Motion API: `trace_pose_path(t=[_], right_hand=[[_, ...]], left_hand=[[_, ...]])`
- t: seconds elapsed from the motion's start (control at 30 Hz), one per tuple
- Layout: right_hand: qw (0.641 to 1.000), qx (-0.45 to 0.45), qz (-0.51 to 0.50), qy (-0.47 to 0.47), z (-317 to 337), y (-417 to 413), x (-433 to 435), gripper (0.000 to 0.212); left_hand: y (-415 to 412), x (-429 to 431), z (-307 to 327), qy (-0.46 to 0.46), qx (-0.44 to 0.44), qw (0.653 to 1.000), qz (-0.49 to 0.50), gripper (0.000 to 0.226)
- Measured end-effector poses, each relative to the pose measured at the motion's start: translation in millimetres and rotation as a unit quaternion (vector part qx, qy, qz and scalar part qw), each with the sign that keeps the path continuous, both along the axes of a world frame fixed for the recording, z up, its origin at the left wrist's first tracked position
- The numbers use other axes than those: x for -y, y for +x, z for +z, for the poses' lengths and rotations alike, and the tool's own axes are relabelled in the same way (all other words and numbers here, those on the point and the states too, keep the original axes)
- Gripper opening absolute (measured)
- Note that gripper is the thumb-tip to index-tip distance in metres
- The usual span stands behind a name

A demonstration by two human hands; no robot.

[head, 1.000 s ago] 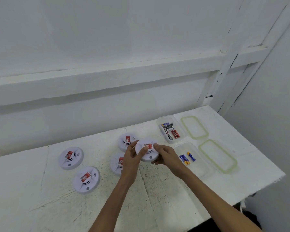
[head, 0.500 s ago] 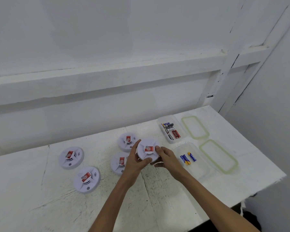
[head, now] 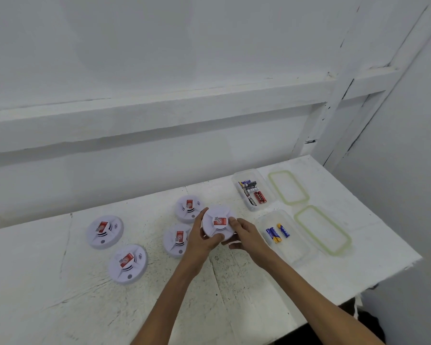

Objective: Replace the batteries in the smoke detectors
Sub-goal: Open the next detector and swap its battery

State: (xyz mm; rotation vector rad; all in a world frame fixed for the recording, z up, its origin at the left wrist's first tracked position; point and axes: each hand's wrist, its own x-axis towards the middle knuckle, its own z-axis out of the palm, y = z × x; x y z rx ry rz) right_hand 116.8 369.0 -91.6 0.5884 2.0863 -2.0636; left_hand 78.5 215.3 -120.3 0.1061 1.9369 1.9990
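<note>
Stretching out beneath both my arms is the white, scuffed surface (head: 35,282), pushed up against a white wall. Just beyond my right hand (head: 246,235), on its outer side, sits the near tub (head: 294,247), clear plastic and uncovered. Further out from the same hand is the far tub (head: 265,181), also uncovered. Two green-rimmed lids lie flat on the surface outside the tubs: the near lid (head: 322,230) beside the near tub and the far lid (head: 288,186) beside the far tub.

Four white detectors rest face up, each with a red label. The closest detector (head: 176,241) lies partly behind my left hand (head: 199,241), and the back detector (head: 188,207) is just past that hand's fingertips. The left pair (head: 104,231) lies well off to the left hand's outer side.

The held smoke detector (head: 218,221) is between my hands, red label facing me. My left hand curls round its left edge with the thumb across the near rim. My right hand grips the right edge, thumb pressed beside the label.

Mixed used batteries (head: 251,192) fill the far tub. Three blue batteries (head: 273,234) lie in the near one.
</note>
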Motion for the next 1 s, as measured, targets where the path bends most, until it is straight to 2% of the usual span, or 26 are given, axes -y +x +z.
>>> trace_pose_path(t=[0.87, 0.93, 1.0], right_hand=[[0.999, -0.016, -0.016, 0.022, -2.7, 6.2, -2.0, 0.036], [0.999, -0.019, -0.017, 0.032, -4.1, 5.4, -2.1, 0.037], [0.999, -0.017, -0.018, 0.044, -5.0, 4.3, -2.5, 0.039]], left_hand=[[4.4, -3.5, -1.1, 0.003, -0.005, 1.000, -0.011, 0.083], [4.2, -3.5, 1.2, 0.025, 0.011, 1.000, -0.009, 0.078], [3.6, -4.1, 4.6, 0.072, 0.054, 0.996, 0.005, 0.060]])
